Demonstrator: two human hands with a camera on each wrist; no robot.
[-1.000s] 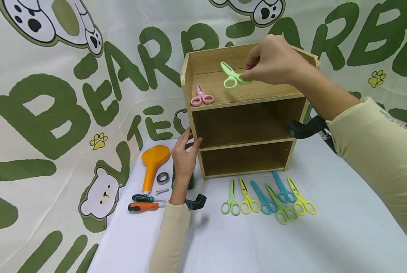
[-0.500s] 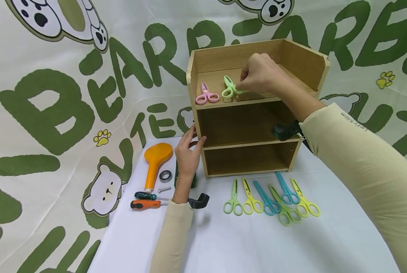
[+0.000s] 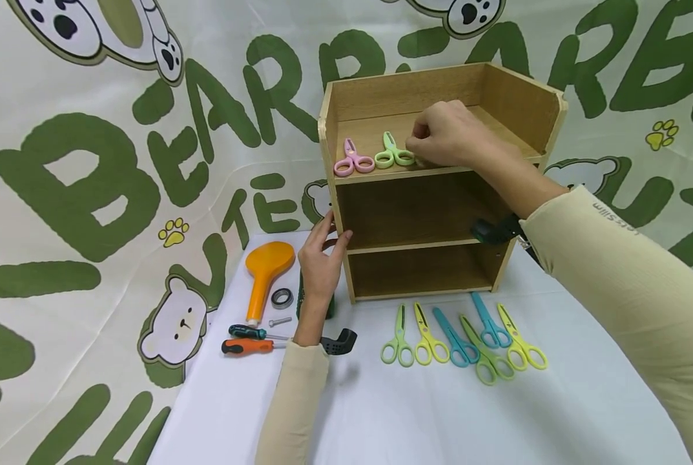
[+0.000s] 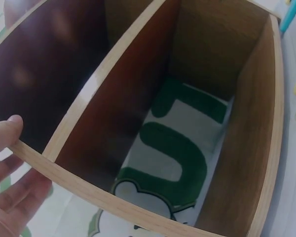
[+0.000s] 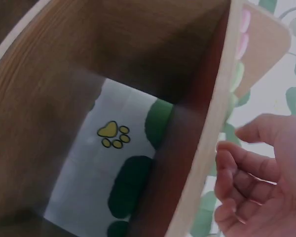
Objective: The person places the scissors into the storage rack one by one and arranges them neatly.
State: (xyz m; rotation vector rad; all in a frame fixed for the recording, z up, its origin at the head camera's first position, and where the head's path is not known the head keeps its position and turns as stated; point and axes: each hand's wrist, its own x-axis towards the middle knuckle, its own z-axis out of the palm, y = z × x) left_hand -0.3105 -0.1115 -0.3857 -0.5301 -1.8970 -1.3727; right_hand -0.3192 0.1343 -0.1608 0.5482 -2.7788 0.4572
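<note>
A three-tier wooden shelf (image 3: 416, 244) stands on the table. On its top board, pink scissors (image 3: 354, 159) and light green scissors (image 3: 393, 152) lie side by side near the front edge. My right hand (image 3: 455, 134) is just right of the green scissors; in the right wrist view its thumb and forefinger are apart, with nothing between them. My left hand (image 3: 321, 261) grips the shelf's left side panel, thumb at the front edge and fingers around the outside, as the left wrist view also shows. Several green, yellow and blue scissors (image 3: 431, 335) lie in front of the shelf.
Left of the shelf are an orange paddle-shaped object (image 3: 267, 274), a dark ring (image 3: 282, 298), a bolt (image 3: 279, 321) and two screwdrivers (image 3: 247, 347). A green object (image 3: 330, 307) is partly hidden behind my left forearm. Printed cloth (image 3: 119, 258) hangs behind everything.
My right hand has lowered the light green scissors onto the top board beside the pink pair and let go of them. My left hand has kept its hold on the shelf.
</note>
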